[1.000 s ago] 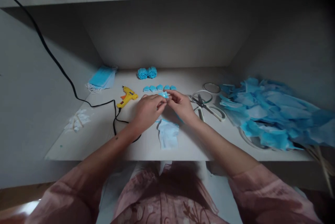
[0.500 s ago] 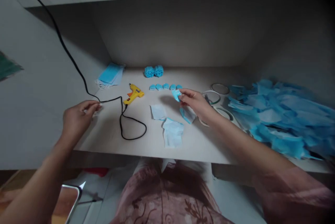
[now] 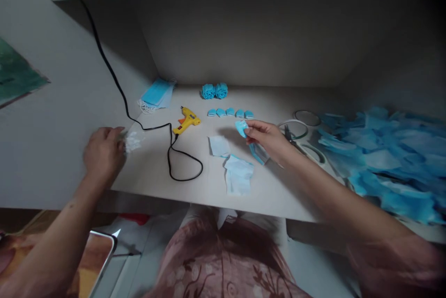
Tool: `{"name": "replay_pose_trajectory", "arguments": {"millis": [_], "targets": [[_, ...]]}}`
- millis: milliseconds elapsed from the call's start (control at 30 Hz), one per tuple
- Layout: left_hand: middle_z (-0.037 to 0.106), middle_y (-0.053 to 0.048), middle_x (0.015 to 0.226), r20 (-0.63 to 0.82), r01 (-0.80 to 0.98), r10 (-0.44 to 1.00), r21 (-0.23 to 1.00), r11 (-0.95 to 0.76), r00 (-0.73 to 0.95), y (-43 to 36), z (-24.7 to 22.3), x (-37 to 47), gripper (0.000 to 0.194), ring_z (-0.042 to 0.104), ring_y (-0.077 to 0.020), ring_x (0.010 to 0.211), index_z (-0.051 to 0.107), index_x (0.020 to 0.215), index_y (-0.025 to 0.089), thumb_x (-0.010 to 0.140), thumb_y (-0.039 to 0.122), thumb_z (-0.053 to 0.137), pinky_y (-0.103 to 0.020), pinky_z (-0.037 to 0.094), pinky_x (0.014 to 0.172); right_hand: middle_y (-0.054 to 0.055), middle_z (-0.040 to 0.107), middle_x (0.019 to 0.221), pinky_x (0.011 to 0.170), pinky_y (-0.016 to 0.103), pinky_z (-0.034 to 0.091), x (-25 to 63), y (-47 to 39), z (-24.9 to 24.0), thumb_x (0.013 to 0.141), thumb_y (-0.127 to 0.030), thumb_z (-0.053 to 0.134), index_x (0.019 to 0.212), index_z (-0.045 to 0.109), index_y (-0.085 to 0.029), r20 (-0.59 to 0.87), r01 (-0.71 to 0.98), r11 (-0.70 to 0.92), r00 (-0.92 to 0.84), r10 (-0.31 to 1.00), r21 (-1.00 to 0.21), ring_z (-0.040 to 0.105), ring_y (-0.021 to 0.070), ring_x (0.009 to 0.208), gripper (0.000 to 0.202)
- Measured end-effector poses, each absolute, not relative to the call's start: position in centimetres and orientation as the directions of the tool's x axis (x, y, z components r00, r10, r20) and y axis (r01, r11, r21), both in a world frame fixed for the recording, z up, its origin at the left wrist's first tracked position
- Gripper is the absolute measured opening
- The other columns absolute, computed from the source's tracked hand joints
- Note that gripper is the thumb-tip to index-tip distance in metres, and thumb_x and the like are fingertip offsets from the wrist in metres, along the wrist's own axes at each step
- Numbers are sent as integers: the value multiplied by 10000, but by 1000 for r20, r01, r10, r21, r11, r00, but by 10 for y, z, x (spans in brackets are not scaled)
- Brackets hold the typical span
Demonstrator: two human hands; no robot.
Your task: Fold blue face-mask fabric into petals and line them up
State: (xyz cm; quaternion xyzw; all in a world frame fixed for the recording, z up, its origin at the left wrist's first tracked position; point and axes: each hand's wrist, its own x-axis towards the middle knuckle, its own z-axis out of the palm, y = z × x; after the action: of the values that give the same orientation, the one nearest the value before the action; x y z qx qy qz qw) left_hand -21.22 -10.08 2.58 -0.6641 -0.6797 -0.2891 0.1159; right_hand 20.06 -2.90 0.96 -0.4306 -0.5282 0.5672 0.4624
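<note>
At the left end of the shelf, my left hand (image 3: 102, 151) is closed on a crumpled whitish clump (image 3: 133, 141), which is blurred, so its material is unclear. Between the thumb and fingers of my right hand (image 3: 266, 137) is a small blue fabric petal (image 3: 240, 127), held above the shelf. Just behind it lies a row of similar blue petals (image 3: 230, 112). Two blue fabric roses (image 3: 214, 90) sit farther back. Pale blue fabric pieces (image 3: 239, 175) lie in front, and another blue piece (image 3: 258, 154) is partly hidden under my right hand.
A yellow glue gun (image 3: 188, 120) lies left of centre, its black cable (image 3: 186, 179) looping forward and rising up the left wall. Face masks (image 3: 156, 92) are stacked at back left. Scissors (image 3: 315, 153) and rings (image 3: 306, 117) lie right, beside a heap of blue fabric (image 3: 400, 149).
The view has shifted slightly. The whitish clump now shows clearly at my left fingers, which have drawn away from the cable. My right hand still holds the petal, a bit farther from the row.
</note>
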Motion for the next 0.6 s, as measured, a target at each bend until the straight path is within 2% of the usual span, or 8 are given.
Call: {"name": "replay_pose_trajectory", "arguments": {"millis": [67, 133, 233, 333, 433, 600], "targets": [[602, -43, 900, 511, 994, 858, 108, -2, -54, -110, 32, -193, 241, 503, -296, 920, 630, 1070, 269, 900, 329, 469, -368, 285, 711, -13, 606, 734, 603, 250, 502, 199, -29, 9, 652, -330, 781, 929, 745, -203, -21, -110, -47, -221, 975, -993, 536, 100, 629, 307], [656, -59, 859, 498, 998, 867, 46, -37, 9, -116, 36, -161, 222, 556, -278, 838, 668, 993, 232, 891, 339, 502, -378, 313, 705, -15, 607, 730, 602, 249, 504, 198, -29, 6, 652, -330, 785, 919, 745, -198, -24, -151, -60, -226, 974, -987, 541, 98, 624, 300], [700, -56, 835, 399, 910, 867, 153, -385, 300, -114, 39, -98, 196, 604, -235, 790, 699, 942, 219, 883, 314, 537, -370, 360, 741, -20, 604, 724, 598, 242, 503, 196, -30, 1, 667, -342, 785, 907, 747, -198, 10, -208, -35, -214, 977, -977, 541, 93, 613, 282], [715, -68, 886, 276, 802, 810, 172, -572, 518, -96, 35, -43, 189, 625, -237, 853, 702, 945, 191, 895, 269, 538, -374, 380, 799, -18, 612, 717, 589, 242, 498, 198, -34, -3, 670, -362, 793, 925, 746, -205, 29, -236, -21, -207, 978, -972, 542, 96, 600, 303], [711, -72, 944, 175, 777, 787, 136, -614, 591, -76, 26, -12, 203, 619, -244, 911, 688, 1006, 183, 889, 280, 553, -371, 398, 804, -10, 626, 722, 597, 253, 492, 202, -39, -6, 675, -367, 796, 950, 746, -208, 17, -217, -30, -212, 977, -976, 547, 103, 594, 322], [706, -69, 902, 103, 794, 810, 164, -586, 577, -60, 10, 1, 171, 623, -230, 874, 698, 924, 173, 858, 206, 544, -344, 426, 761, -10, 625, 701, 606, 263, 470, 206, -41, -5, 691, -354, 787, 966, 745, -215, 17, -221, -33, -221, 975, -975, 544, 103, 583, 311]]}}
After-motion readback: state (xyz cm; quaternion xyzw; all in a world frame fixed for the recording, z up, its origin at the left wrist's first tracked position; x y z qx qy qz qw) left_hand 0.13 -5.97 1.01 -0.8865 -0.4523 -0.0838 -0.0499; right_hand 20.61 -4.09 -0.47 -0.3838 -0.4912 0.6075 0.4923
